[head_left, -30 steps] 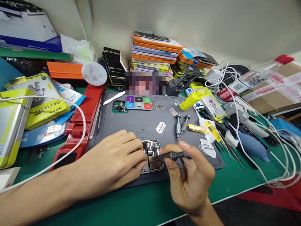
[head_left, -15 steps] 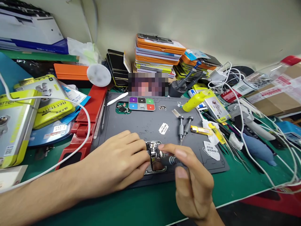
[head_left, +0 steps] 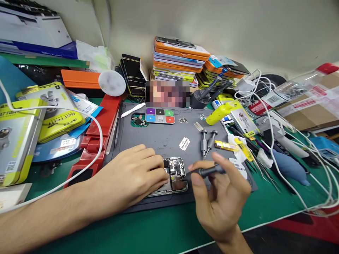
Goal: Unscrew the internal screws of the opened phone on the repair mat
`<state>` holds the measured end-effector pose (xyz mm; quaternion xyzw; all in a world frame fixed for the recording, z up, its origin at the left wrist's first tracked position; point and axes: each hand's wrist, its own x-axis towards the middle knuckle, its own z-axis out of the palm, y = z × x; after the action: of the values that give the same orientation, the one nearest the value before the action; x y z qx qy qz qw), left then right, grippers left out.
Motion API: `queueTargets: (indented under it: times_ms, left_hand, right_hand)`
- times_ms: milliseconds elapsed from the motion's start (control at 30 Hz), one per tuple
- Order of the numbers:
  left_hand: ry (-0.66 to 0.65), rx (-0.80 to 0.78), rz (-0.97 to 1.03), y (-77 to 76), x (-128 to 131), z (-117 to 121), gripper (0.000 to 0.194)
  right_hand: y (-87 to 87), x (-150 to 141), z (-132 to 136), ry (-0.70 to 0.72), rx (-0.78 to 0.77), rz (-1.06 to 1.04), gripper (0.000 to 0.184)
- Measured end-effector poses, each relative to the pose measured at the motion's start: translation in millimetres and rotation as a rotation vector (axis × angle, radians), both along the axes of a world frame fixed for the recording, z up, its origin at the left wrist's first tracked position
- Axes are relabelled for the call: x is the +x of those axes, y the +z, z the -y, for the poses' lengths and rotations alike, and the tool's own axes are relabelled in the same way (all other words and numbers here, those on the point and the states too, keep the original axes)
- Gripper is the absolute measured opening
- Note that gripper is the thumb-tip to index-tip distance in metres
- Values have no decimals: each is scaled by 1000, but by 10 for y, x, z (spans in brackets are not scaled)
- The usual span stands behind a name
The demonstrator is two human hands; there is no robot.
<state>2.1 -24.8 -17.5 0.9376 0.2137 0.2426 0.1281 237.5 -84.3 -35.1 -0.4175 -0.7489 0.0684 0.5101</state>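
Note:
An opened smartphone (head_left: pixel 178 176) lies on the dark grey work mat (head_left: pixel 164 141), its circuit board and metal parts bare. My left hand (head_left: pixel 132 176) is closed over the phone's left part, fingers curled and steadying it; what lies under the palm is hidden. In my right hand (head_left: pixel 222 197) is a dark screwdriver (head_left: pixel 209 171), pinched between thumb and fingers and tilted, with its tip end toward the phone's right edge. I cannot tell whether the tip touches the phone. Two more screwdrivers (head_left: pixel 203 144) lie just beyond on the mat.
A razor blade (head_left: pixel 184 143), a coloured screw tray (head_left: pixel 160 116) and a yellow bottle (head_left: pixel 218 114) are on the mat. Battery boxes (head_left: pixel 62 121) and a red clamp-like tool (head_left: pixel 99 132) crowd the left. White cables (head_left: pixel 272 141) and tweezers (head_left: pixel 267 174) lie right.
My right hand has drawn back to the right from the phone, and the screwdriver has gone from pointing over the board to a flatter tilt. My left hand stays nearly in place.

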Motion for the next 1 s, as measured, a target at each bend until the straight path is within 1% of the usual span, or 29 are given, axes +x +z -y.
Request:
queueTargets:
  times_ms: [100, 200, 300, 367, 533, 700, 1000]
  left_hand:
    - [-7, -16, -11, -4, 4, -8, 33]
    - [-13, -27, -8, 0, 2, -15, 32]
    - [-19, -14, -7, -1, -6, -17, 32]
    - [-21, -12, -8, -3, -8, -17, 32]
    - [-20, -31, -23, 12, 13, -4, 32]
    - [-19, -33, -25, 31, 14, 18, 29]
    - [-18, -31, -14, 20, 25, 16, 27]
  right_hand:
    - [12, 2, 9, 4, -58, -121, 77]
    - [5, 7, 22, 89, -84, -124, 78]
    - [-12, 2, 28, 181, -78, -111, 80]
    - [-16, -3, 25, 203, -70, -106, 80]
    - [-15, -7, -6, 77, -6, -32, 78]
    - [-28, -28, -32, 102, 34, 14, 78]
    - [-39, -22, -29, 81, 8, 46, 75]
